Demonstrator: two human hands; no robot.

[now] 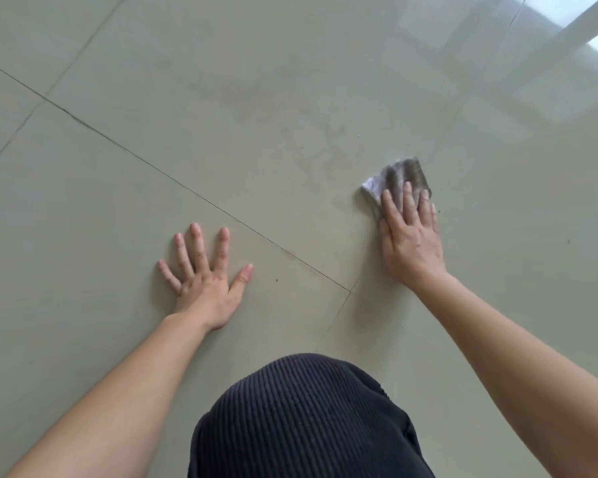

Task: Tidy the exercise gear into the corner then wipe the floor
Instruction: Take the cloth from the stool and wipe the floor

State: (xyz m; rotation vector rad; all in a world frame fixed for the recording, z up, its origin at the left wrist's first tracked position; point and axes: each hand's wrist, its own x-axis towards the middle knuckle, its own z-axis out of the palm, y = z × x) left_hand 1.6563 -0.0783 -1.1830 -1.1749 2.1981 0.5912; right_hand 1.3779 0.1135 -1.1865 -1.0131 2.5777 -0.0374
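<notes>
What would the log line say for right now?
stage: wiping floor | right hand: presses cloth | left hand: flat on floor

the cloth (403, 174) is a small grey rag with one white corner, crumpled and pressed flat on the floor (152, 115) under the straight fingers of the right grip (411, 236). its far part sticks out beyond the fingertips, and the white corner shows to the left of them. the floor is pale glossy tile with thin dark joints. left and ahead of the grip it has dull smeared streaks and a few small dark specks.
</notes>
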